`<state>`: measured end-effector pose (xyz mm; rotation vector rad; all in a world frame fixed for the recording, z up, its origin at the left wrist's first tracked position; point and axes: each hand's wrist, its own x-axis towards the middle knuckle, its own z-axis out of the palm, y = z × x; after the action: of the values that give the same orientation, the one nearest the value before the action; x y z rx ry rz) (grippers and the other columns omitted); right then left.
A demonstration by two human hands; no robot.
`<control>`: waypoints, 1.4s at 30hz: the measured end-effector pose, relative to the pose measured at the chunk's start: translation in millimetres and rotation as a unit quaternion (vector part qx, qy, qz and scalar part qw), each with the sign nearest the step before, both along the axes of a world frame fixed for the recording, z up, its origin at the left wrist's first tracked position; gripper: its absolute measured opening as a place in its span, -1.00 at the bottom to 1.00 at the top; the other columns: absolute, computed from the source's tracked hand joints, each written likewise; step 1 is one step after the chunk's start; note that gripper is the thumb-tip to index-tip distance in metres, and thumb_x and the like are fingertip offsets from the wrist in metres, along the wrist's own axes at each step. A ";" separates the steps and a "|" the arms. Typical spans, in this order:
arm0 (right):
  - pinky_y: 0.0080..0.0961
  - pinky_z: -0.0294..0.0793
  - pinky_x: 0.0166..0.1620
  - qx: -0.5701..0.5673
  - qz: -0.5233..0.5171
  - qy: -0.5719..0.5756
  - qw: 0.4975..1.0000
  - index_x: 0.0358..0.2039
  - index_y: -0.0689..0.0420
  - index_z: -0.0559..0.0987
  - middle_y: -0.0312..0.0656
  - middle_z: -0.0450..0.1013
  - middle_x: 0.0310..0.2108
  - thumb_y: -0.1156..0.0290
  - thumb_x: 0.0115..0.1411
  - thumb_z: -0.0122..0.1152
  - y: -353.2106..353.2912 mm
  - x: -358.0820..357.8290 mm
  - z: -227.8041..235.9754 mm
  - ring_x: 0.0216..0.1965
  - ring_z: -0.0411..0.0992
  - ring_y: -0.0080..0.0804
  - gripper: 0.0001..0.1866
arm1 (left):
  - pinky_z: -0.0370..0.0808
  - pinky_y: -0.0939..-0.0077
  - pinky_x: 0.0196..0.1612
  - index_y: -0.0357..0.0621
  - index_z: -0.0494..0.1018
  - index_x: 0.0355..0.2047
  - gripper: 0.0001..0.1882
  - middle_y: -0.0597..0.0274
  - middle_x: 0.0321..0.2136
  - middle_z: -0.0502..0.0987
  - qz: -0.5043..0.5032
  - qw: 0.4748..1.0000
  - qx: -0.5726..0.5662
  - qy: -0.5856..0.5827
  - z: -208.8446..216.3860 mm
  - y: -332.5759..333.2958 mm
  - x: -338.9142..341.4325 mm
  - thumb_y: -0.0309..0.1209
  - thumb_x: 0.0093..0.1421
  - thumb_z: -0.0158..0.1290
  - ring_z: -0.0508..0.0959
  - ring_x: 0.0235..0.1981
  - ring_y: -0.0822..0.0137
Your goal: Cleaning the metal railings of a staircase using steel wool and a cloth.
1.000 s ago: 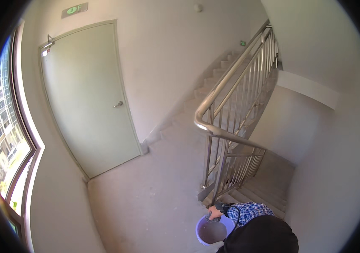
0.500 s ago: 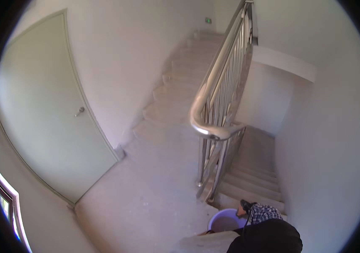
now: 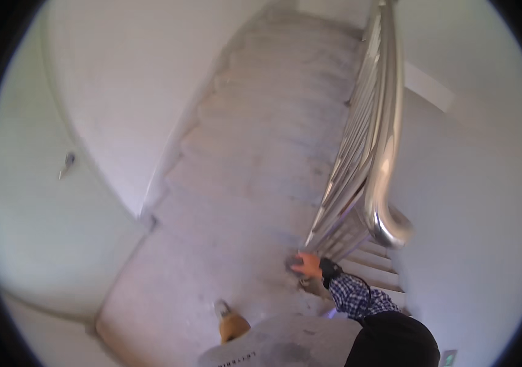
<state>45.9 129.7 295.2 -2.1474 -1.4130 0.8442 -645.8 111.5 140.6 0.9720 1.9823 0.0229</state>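
Note:
My right hand (image 3: 310,265) reaches to the landing at the foot of the railing. Its fingers are closed over a dark grey cloth (image 3: 293,263), a small blurred bundle pressed on the floor by the lowest post. A black band circles the wrist above a checked cuff, and the upper sleeve is black. Just below the forearm shows a sliver of a purple bucket (image 3: 333,312); the rest of it is hidden by my body. My left hand is out of sight. A mustard-brown rounded thing with a grey tip (image 3: 233,325) pokes out beside my grey clothing; its kind is unclear.
A shiny metal railing (image 3: 383,165) curves along the right of the stairs going up (image 3: 261,122). Other steps (image 3: 371,263) lead down behind it. At the left is a pale green door (image 3: 35,202) with a metal handle (image 3: 67,165). White walls flank the stairwell.
My right hand has moved from the purple bucket up and left to the floor by the railing post, with the dark cloth now showing. The view has tilted and the bucket is mostly covered.

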 end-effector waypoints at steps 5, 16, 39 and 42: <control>-0.33 0.41 -0.18 -0.105 -0.073 0.005 0.992 -0.24 0.20 0.53 0.04 0.48 -0.34 -0.04 -0.09 0.22 46.9 11.7 110.4 -0.26 0.46 -0.14 -0.44 | 0.41 0.28 -0.32 -0.29 0.47 -0.33 -0.67 -0.03 -0.44 0.52 -0.086 0.992 0.080 -0.050 90.2 286.2 91.9 -0.27 0.00 0.09 0.49 -0.39 0.02; -0.39 0.37 -0.21 -0.271 -0.185 0.107 0.939 -0.22 0.11 0.55 -0.12 0.51 -0.36 -0.10 -0.03 0.15 35.9 55.2 -31.5 -0.31 0.46 -0.29 -0.45 | 0.40 0.31 -0.36 -0.33 0.47 -0.36 -0.63 0.04 -0.48 0.52 -0.219 0.954 0.159 -0.126 103.3 600.7 307.0 -0.20 0.05 0.07 0.46 -0.45 0.11; -0.36 0.41 -0.21 0.100 -0.207 -0.055 0.972 -0.23 0.16 0.48 -0.07 0.47 -0.35 0.19 0.00 0.22 465.4 443.2 213.6 -0.28 0.46 -0.20 -0.62 | 0.39 0.27 -0.16 -0.36 0.44 -0.21 -0.47 -0.10 -0.31 0.51 -0.394 0.918 -0.038 -0.016 115.0 764.3 555.4 -0.10 0.00 0.11 0.48 -0.25 0.07; -0.34 0.38 -0.12 0.063 -0.230 -0.044 0.970 -0.21 0.15 0.48 -0.07 0.46 -0.27 0.16 0.02 0.19 506.3 469.1 258.5 -0.20 0.43 -0.16 -0.61 | 0.39 0.27 -0.16 -0.37 0.43 -0.20 -0.48 -0.11 -0.31 0.50 -0.440 0.898 0.001 -0.025 180.4 817.3 618.7 -0.11 0.03 0.09 0.47 -0.26 0.06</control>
<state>515.0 636.0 553.7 -2.2997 -0.9126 0.4756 -27.1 928.8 321.0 1.7623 1.3366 -0.4473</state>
